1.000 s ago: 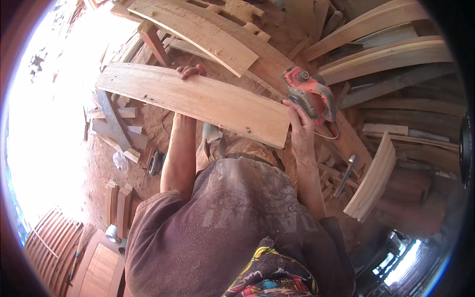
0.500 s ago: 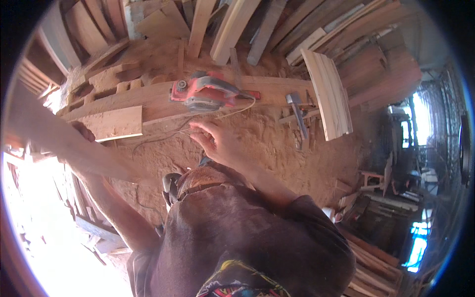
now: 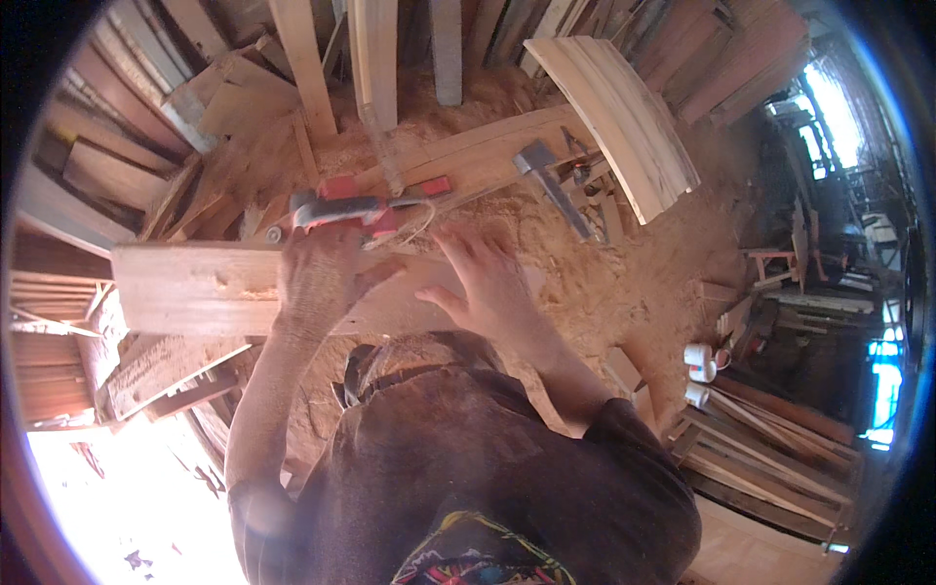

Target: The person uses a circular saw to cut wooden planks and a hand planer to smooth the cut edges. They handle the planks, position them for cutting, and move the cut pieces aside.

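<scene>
A pale wooden board (image 3: 195, 292) lies crosswise in front of me. Across its middle rests my left hand (image 3: 317, 273), its thumb along the top face and its fingers bent over the far edge, the tips hidden. To its right, my right hand (image 3: 483, 278) is open over the board's right part, fingers spread and thumb apart; whether it touches the wood I cannot tell. Just beyond my left hand stands a red and grey electric hand planer (image 3: 341, 210), partly covered by that hand. Its pale cord (image 3: 426, 222) loops beside my right fingers.
A hammer (image 3: 556, 190) lies at right of the planer on a long plank (image 3: 487, 151). Past it leans a broad pale panel (image 3: 614, 127). Upright timbers (image 3: 375, 68) line the back. Sawdust (image 3: 575, 302) covers the ground. White containers (image 3: 699, 366) stand at the right.
The board has come from the left to lie in front of me, with my left hand. My right hand has shifted right and spread its fingers. My view has turned.
</scene>
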`<state>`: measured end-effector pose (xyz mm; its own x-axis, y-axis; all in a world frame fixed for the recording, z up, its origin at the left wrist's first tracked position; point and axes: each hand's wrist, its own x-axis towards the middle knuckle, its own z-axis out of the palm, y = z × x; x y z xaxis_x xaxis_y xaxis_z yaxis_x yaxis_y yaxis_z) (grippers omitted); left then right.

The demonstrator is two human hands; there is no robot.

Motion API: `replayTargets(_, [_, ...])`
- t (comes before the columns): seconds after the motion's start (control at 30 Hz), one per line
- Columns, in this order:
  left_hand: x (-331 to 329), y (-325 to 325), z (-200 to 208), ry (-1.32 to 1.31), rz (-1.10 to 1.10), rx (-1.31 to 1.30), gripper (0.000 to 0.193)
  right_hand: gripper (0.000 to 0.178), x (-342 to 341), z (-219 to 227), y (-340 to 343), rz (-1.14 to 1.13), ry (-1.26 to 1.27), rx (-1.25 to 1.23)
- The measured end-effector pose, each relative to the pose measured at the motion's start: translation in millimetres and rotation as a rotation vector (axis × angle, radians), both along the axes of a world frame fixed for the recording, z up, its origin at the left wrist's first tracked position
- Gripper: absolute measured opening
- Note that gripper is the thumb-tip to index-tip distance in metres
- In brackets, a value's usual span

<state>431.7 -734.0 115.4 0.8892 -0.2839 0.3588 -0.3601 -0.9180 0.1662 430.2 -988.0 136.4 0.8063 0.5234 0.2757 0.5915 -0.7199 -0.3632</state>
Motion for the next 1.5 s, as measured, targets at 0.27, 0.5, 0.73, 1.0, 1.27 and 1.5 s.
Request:
replayTargets(0.27, [114.5, -143.2, 23.0, 0.184, -0.273, 0.027, 0.064, 0.052, 64.5, -73.0, -155.3, -0.209, 0.399, 0.325])
replayTargets(0.5, [204.3, -263.8, 20.4, 0.15, -0.351, -0.319, 0.046, 0.044, 109.2, -83.4, -293.4, -0.759, 0.417, 0.31])
replayTargets(0.73, [226.2, -327.7, -152.0, 0.306, -0.63, 0.17, 0.062, 0.041, 123.1, -80.1, -380.8, -1.127, 0.288, 0.53])
replayTargets(1.0, [258.5, -262.1, -200.4, 0.547, -0.568, 0.271, 0.074, 0.036, 118.9, -104.4, -407.4, -1.258, 0.234, 0.546])
replayTargets(1.27, [297.5, -296.1, -146.9, 0.54, -0.558, 0.14, 0.073, 0.053, 160.5, -106.7, -390.1, -1.253, 0.169, 0.386])
replayTargets(1.5, [348.0, -401.8, -180.3, 0.373, -0.605, -0.072, 0.065, 0.054, 201.3, -103.0, -384.3, -1.169, 0.209, 0.192])
